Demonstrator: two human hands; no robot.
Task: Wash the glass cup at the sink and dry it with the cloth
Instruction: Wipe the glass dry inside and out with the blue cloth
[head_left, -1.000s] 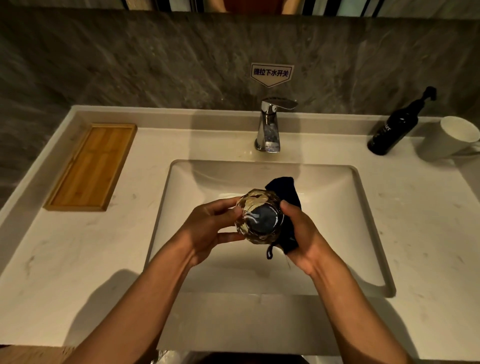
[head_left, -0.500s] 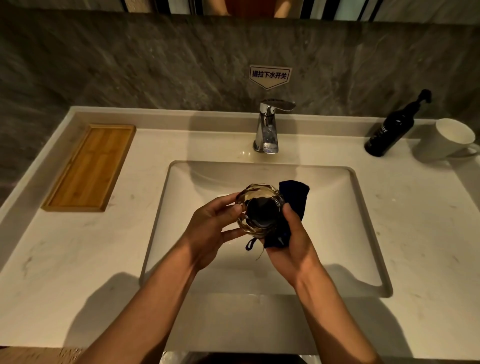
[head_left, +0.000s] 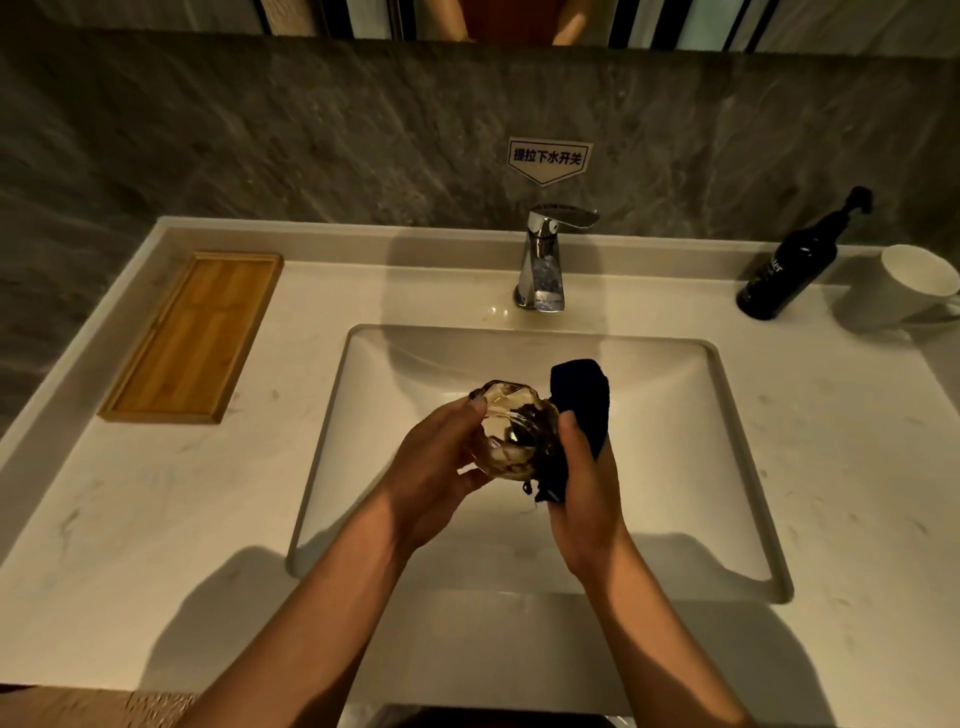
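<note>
Beyond the grip rises a dark grey marbled wall (head_left: 311, 130) bearing a small white sign (head_left: 549, 158), with a mirror strip (head_left: 519, 21) above. The pale marble bench (head_left: 130, 519) spreads to either side under warm, dim light casting soft shadows.

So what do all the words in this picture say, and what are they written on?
"提拉下水开关": dark letters on the white sign stuck to the wall above the faucet.
"...ter": white letters on the black pump bottle; only the end shows, the rest is hidden or too small to read.
The white mug and wooden tray show no words.
</note>
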